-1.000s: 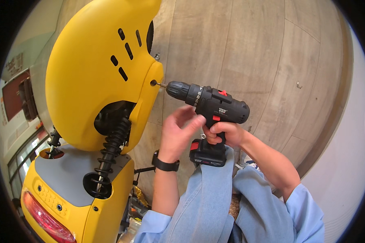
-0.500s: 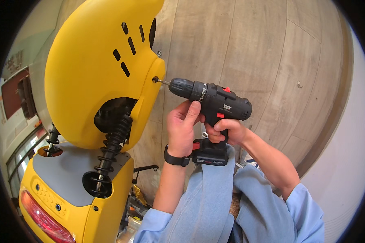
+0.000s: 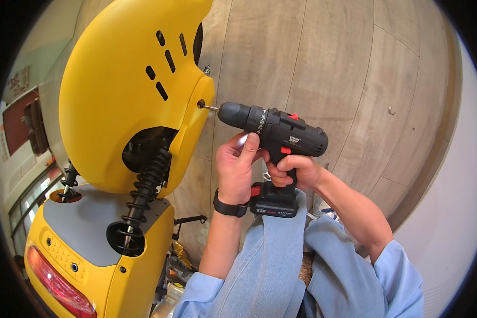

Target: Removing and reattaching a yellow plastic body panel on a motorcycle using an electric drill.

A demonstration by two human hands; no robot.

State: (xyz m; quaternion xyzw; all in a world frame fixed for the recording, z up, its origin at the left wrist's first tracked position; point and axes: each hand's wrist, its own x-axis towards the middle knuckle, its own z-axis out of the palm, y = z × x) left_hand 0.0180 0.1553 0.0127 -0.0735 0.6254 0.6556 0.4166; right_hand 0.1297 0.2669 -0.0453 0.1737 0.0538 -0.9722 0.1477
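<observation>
A black cordless drill (image 3: 273, 130) is held level in front of the person, its bit (image 3: 210, 107) pressed against a screw hole (image 3: 200, 104) in the edge of a yellow scooter body panel (image 3: 127, 95). The right hand (image 3: 294, 172) is clenched round the drill's grip, just above the battery pack (image 3: 273, 200) at its foot, with the forefinger lying at the red trigger. The left hand (image 3: 237, 164) comes up beside it, on the side toward the panel; its fingers (image 3: 249, 146) are bent and touch the underside of the drill's barrel behind the chuck, steadying rather than fully enclosing it. A black watch (image 3: 229, 208) sits on the left wrist. So the drill lies between and above the two hands, nose pointing left at the panel, handle pointing down into the right palm. Below the panel a black coil spring shock absorber (image 3: 143, 191) runs down into the grey and yellow rear body (image 3: 90, 249) of the scooter, with a red tail light (image 3: 55, 283) at its lower left. The person's knees in light blue jeans (image 3: 270, 270) fill the lower middle, over a wood-patterned floor (image 3: 328, 69).
</observation>
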